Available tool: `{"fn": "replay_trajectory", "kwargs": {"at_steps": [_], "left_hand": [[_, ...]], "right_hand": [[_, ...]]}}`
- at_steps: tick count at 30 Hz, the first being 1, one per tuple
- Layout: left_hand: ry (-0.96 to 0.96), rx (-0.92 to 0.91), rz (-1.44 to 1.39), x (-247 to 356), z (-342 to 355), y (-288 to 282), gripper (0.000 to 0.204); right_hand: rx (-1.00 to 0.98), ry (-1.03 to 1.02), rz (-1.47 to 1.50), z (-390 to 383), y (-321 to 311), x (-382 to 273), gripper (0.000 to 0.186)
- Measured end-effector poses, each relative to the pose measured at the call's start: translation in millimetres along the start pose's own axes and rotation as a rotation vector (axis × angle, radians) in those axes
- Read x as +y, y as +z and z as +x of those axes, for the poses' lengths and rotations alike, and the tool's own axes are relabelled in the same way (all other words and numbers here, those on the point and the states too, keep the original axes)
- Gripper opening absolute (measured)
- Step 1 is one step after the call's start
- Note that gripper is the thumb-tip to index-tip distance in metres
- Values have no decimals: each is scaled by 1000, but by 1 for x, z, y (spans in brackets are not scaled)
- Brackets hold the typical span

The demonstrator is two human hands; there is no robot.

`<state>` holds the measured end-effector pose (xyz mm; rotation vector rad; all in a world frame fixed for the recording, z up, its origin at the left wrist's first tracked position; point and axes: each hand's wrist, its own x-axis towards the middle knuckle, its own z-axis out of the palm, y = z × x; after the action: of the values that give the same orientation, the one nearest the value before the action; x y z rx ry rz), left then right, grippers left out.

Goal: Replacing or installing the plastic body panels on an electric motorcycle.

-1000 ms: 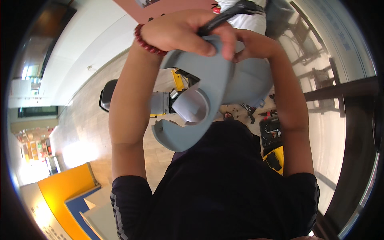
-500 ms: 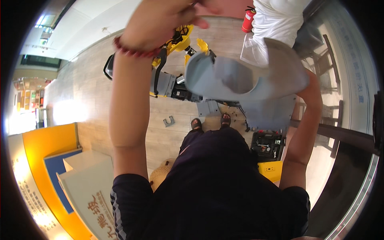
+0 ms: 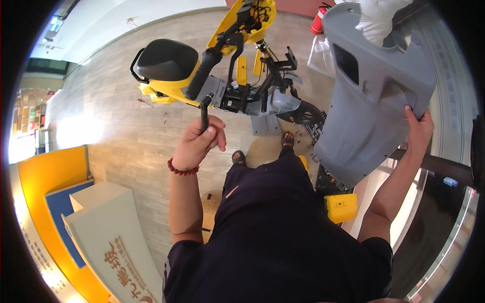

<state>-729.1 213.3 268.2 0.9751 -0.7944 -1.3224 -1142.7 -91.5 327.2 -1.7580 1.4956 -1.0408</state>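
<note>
My right hand [image 3: 420, 129] grips the lower right edge of a large grey plastic scooter panel [image 3: 374, 108]. The panel is held up on the right and has a dark slot and a curved cutout at its top. My left hand [image 3: 201, 141] is closed round the lower end of a short black bar [image 3: 204, 113] with a knobbed upper end. The bar's top stands in front of the scooter's footboard area, and I cannot tell whether it touches it. Beyond is a partly stripped yellow scooter [image 3: 172, 93] with its black seat, handlebar grip [image 3: 204, 73], bare frame and wiring showing.
A yellow box-shaped part [image 3: 341, 207] lies at my right, below the panel. A dark tool case [image 3: 328, 182] is mostly hidden by it. Behind the panel are a person's white clothes [image 3: 379, 22] and a red fire extinguisher [image 3: 318, 22]. A white sign box [image 3: 108, 222] stands left.
My left hand has come down and nearer, with the black bar now visible in it. The grey panel has swung upright and to the right, uncovering more of the scooter.
</note>
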Motion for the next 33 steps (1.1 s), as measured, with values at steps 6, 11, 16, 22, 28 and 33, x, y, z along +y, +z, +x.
{"fn": "replay_trajectory", "kwargs": {"at_steps": [6, 11, 16, 22, 28, 33], "left_hand": [[-210, 19, 71, -15, -72, -68, 15], [-424, 60, 31, -38, -104, -91, 14], [-512, -2, 5, -50, -115, -96, 15], [-494, 59, 189, -55, -120, -107, 14], [-531, 61, 274, -61, -119, -109, 13], [-552, 53, 386, -73, -91, -96, 13]], "right_hand": [[212, 34, 192, -57, 40, 0, 31], [301, 192, 298, -111, 79, -1, 32], [271, 114, 240, -143, 121, -23, 27], [322, 139, 175, -141, 146, -37, 26], [344, 123, 203, -172, 182, -19, 25], [338, 170, 217, -211, 220, -5, 22]]}}
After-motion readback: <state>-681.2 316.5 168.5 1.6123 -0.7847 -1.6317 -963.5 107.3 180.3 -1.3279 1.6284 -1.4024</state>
